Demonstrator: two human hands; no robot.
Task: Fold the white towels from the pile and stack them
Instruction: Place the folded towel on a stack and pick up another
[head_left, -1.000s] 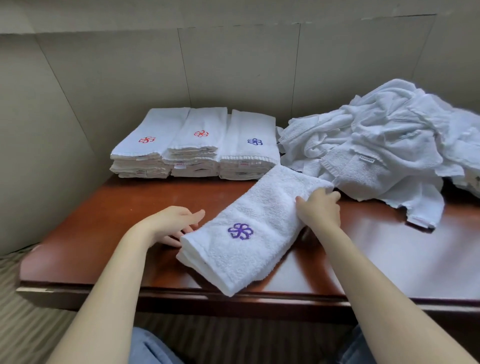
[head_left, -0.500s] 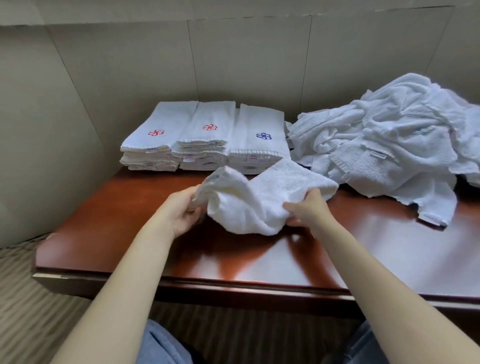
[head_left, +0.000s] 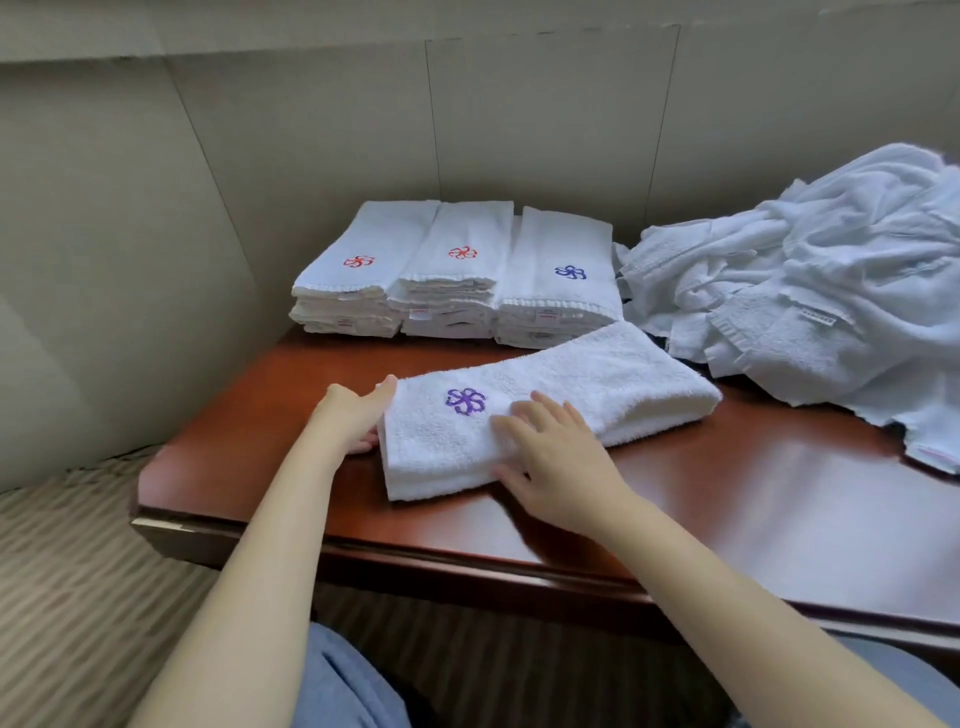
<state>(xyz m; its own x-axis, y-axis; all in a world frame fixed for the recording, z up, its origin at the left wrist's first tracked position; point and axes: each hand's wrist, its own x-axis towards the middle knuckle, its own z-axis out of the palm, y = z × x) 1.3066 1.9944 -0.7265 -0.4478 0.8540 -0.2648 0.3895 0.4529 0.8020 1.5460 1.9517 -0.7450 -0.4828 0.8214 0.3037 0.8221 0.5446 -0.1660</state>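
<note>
White folded towel (head_left: 582, 387) by table (head_left: 727, 499) edge: left hand (head_left: 353, 415) flat at its end, right hand (head_left: 558, 462) flat atop.

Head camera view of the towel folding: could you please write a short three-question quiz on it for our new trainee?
1. True or false: the left hand and the right hand both touch the folded towel with the purple flower.
2. How many stacks of folded towels stand at the back of the wooden table? A) two B) three C) five
3. Fill in: the top towel of the stack nearest the unfolded pile bears a ____ flower.
Key: 1 true; 2 B; 3 blue.
</note>
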